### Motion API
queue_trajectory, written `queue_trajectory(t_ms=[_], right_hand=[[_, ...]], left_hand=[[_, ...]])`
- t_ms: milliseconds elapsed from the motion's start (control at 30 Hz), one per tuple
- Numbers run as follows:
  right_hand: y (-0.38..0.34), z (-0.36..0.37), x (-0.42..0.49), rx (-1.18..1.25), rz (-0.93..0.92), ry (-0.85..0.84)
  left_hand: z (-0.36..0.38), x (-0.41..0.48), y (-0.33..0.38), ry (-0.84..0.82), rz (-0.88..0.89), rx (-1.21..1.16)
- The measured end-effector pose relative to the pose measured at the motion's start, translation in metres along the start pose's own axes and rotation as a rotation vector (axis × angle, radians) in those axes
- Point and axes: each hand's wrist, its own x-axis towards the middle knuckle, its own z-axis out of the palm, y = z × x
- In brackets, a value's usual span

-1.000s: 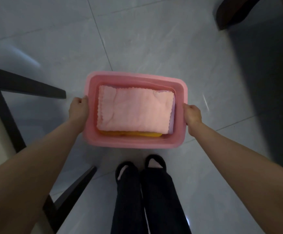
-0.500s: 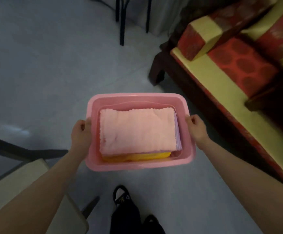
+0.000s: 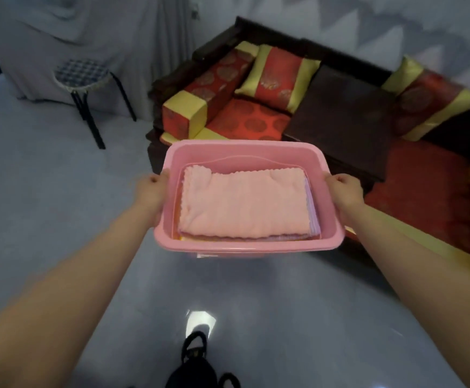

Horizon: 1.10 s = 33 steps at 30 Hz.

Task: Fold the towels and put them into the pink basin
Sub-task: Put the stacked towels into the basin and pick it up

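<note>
Gripping opposite short ends, the left hand (image 3: 151,193) and right hand (image 3: 343,193) are clenched on the rim of the pink rectangular plastic basin (image 3: 245,152), which is carried in the air above the grey tiled floor (image 3: 46,191). It is best kept level and gripped evenly. Its long axis runs left to right, as does the folded pink terry towel (image 3: 242,205) stacked inside, near the dark wooden sofa with red-and-yellow cushions (image 3: 340,116)

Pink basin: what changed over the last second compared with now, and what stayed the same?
The pink basin was carried from over bare floor toward the wooden sofa, whose red and yellow cushions have come into view. Unchanged: left hand and right hand grip its short sides, and the folded pink towel stays on top.
</note>
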Motion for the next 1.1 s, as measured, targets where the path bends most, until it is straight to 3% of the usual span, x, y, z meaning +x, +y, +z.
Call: queue_trajectory(t_ms=[433,700,867,1100], right_hand=[[0.017,-0.163,0.067,0.201,0.178,0.314],[0.012,-0.209,0.167,0.253,0.201,0.399],[0.001,-0.218,0.253,0.268,0.195,0.422],[0.001,-0.193,0.349,0.268,0.266,0.329]], left_hand=[[0.17,-0.004,0.153,-0.44,0.059,-0.024],[0.28,0.017,0.216,-0.488,0.06,-0.012],[0.35,0.048,0.249,-0.436,0.07,-0.039],[0.415,0.107,0.263,-0.38,0.011,0.008]])
